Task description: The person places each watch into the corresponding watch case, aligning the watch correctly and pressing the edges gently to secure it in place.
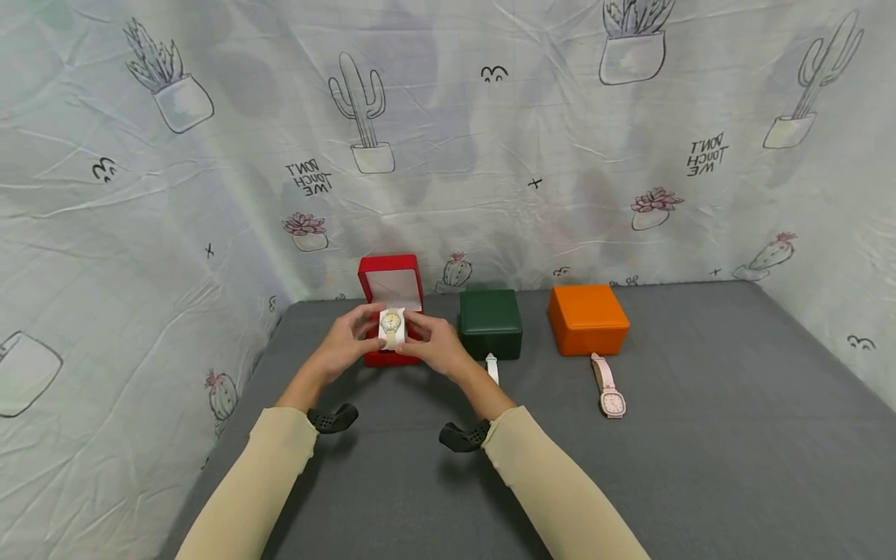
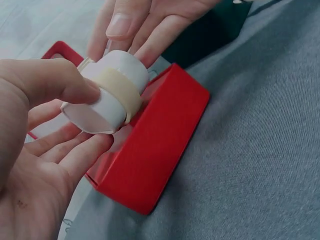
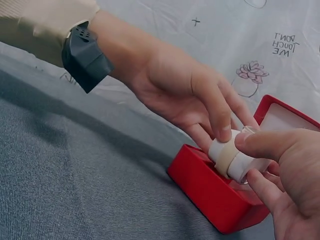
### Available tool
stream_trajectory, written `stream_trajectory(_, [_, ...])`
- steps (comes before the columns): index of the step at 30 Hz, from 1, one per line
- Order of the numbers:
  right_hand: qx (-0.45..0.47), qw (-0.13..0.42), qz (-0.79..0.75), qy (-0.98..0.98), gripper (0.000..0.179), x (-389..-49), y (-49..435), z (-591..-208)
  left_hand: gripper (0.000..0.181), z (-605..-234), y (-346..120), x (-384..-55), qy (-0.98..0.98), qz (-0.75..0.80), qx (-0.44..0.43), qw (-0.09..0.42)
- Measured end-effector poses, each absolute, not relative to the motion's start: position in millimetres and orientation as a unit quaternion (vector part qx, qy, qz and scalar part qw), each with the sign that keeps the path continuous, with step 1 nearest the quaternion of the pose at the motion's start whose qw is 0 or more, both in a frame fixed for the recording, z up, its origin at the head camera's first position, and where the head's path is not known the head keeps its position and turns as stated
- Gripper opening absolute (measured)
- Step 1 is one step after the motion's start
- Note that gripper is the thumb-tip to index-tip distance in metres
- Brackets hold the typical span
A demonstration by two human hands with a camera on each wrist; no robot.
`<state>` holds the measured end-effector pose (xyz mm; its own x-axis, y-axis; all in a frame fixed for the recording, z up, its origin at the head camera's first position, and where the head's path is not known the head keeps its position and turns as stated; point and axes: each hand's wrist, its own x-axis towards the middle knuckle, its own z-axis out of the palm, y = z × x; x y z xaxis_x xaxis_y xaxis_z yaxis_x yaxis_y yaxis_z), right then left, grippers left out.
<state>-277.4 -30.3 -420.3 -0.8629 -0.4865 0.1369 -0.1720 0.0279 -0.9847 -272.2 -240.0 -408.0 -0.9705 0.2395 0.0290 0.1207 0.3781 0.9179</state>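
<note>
A watch [image 1: 390, 321] with a pale cream strap [image 2: 120, 90] and a gold-toned face is wrapped round a white cushion [image 2: 92, 114]. My left hand [image 1: 339, 346] grips one end of the cushion, thumb on top and fingers beneath. At the other end, my right hand [image 1: 439, 344] pinches it between thumb and fingers. Both hold it over the base of a red watch box [image 2: 165, 145], whose lid stands raised at the back with a pale lining. The hands cover much of the base in the head view.
Right of the red box stand a closed green box [image 1: 490, 323] and a closed orange box [image 1: 589, 320]. A white strap [image 1: 492, 369] lies before the green one, partly behind my right forearm. A pink watch [image 1: 607, 389] lies before the orange one. A printed curtain [image 1: 448, 155] hangs behind.
</note>
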Motion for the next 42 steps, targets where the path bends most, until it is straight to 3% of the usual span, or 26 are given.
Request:
stream_trajectory(27, [-0.22,0.113,-0.564,0.788,0.065,-281,-45,-424,0.063,-402,-251,-286,0.879,0.461,0.071,0.103])
stream_trajectory(35, [-0.227,0.047,-0.383,0.894,0.06,-276,-57,-409,0.061,-391,-247,-287,0.901,0.409,0.077,0.122])
stream_trajectory(42, [-0.199,0.013,-0.354,0.914,0.053,-275,-59,-406,0.06,-390,-245,-288,0.906,0.397,0.081,0.12])
